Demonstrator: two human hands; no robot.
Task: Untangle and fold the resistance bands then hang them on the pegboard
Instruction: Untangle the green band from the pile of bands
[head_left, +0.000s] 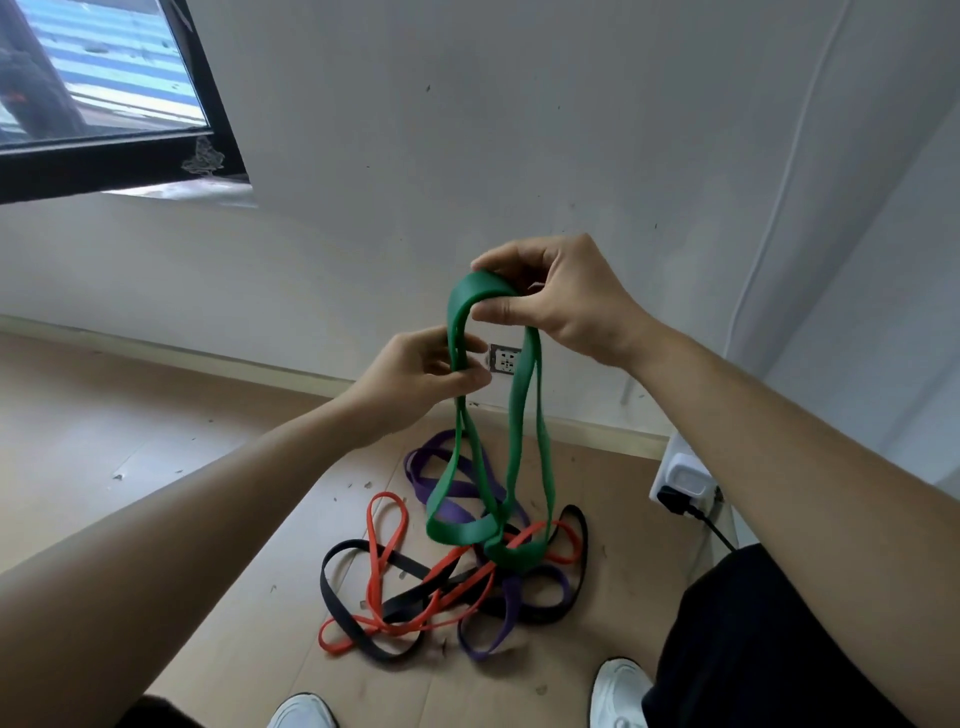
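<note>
Green band (521, 410) is held up above the pile on the floor (156, 415), its top fold pinched between thumb and fingers of the right hand (561, 301). One side strand, just below that fold, is gripped by the closed fingers of the left hand (421, 374). Its lower loops hang down into the pile, where red band (374, 566), black band (337, 597) and purple band (447, 488) lie tangled together.

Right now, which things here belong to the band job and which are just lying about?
For the job:
green band, held by both hands
red band
black band
purple band

Just lying about:
wall socket
white plug adapter
window
No pegboard in view.
</note>
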